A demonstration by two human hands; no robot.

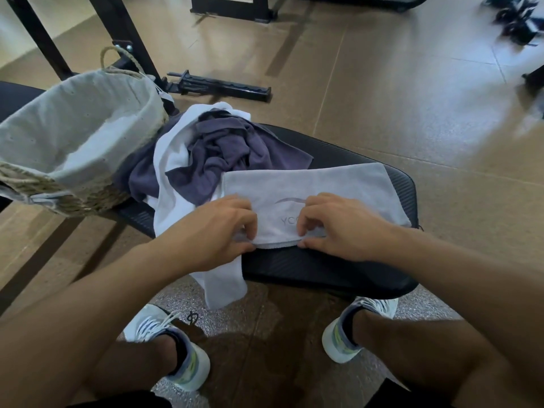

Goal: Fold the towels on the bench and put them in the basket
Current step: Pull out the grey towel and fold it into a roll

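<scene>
**Two hands on one towel, two more waiting**

Both hands pinch the near edge of the pale grey towel [309,187], which lies flat across the black bench [329,266] with its far edge running toward the right end. The left hand [212,231] grips the left part of that near edge, thumb under and fingers curled over; the right hand [338,228] pinches it just beside, near the printed logo. Both grasp cloth, neither is free.

Risks from here, as I judge them. The hands sit close together near the left end, so the right end of the towel is held by nothing; lifting or folding from this grip could let that end sag or drag and leave the fold crooked. The white towel [173,172] lies partly under the left hand and hangs over the bench's front edge toward the floor; a careless pull could catch it and drag it off. The dark purple towel [229,151] is bunched just behind, touching the grey one, and could get swept into the fold. The basket [44,184] stands on the bench to the left, overhanging its front edge, so a knock could tip it.
</scene>
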